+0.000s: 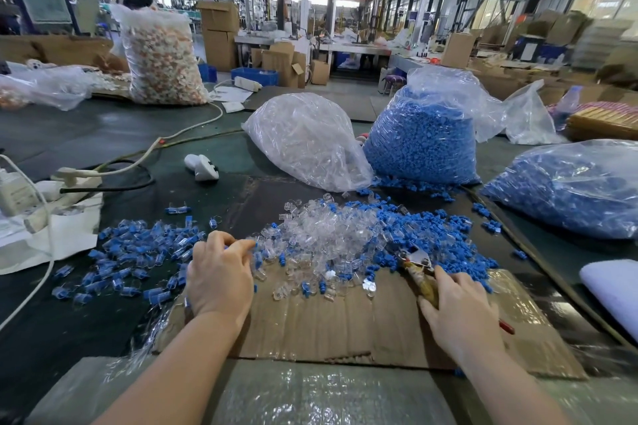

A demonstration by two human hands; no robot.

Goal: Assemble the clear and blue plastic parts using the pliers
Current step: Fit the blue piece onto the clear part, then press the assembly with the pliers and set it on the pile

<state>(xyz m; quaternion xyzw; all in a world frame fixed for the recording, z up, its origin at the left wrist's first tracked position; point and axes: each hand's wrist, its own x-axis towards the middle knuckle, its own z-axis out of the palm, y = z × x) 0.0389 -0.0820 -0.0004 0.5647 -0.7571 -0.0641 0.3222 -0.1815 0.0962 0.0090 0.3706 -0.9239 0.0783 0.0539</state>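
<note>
At ten o'clock lie finished pieces (138, 252). The left hand (221, 272) curls, pinching something small, probably a blue part. The clear parts (321, 238) at twelve look light, stiff, slippery; blue parts (445, 238) at one. The right hand (459, 310) grips the pliers (419, 269) by their handles.

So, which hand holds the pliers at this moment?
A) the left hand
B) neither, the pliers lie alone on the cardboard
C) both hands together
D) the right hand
D: the right hand is curled round the handle of the pliers, whose metal head points into the heap of parts, while the left hand reaches among the loose pieces, apart from the tool.
</note>
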